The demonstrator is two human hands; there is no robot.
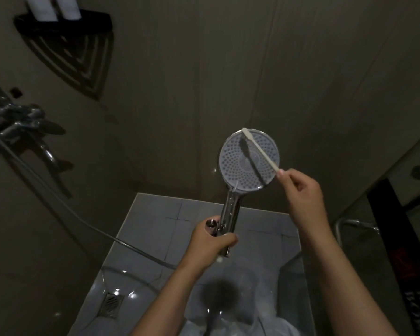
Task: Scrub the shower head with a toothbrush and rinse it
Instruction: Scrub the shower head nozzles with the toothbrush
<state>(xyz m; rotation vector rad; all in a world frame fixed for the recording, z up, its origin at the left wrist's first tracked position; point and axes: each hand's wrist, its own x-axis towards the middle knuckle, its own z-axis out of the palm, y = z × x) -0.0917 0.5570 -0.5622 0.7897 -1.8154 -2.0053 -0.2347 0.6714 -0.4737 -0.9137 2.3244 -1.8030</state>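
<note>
The shower head (249, 161) is held up in mid-air in front of the wall, above the tiled floor (155, 214). It is the larger of the two task things. It looks like a rigid, chromed piece with a round nozzle face, probably light enough for one hand but slick when wet. The straight handle (232, 209) is the sensible place to hold it, and the left hand (212, 241) grips it there, fingers wrapped round the lower end. The long axis runs from that hand up to the disc, leaning slightly right at the top. The nozzle face is turned toward the person. A hose (58, 200) trails off left toward the tap (17, 122).

The toothbrush (260, 149) is thin, pale and light, likely stiff enough to scrub with but able to flex under hard pressure. The right hand (301, 190) pinches the very end of its handle between fingertips and thumb. A grip nearer the head would probably give firmer strokes. The brush lies diagonally across the disc, from lower right up to the brush head at the top rim. Whether the bristles actually touch the nozzles cannot be told, though a shadow falls on the face beneath them.
</note>
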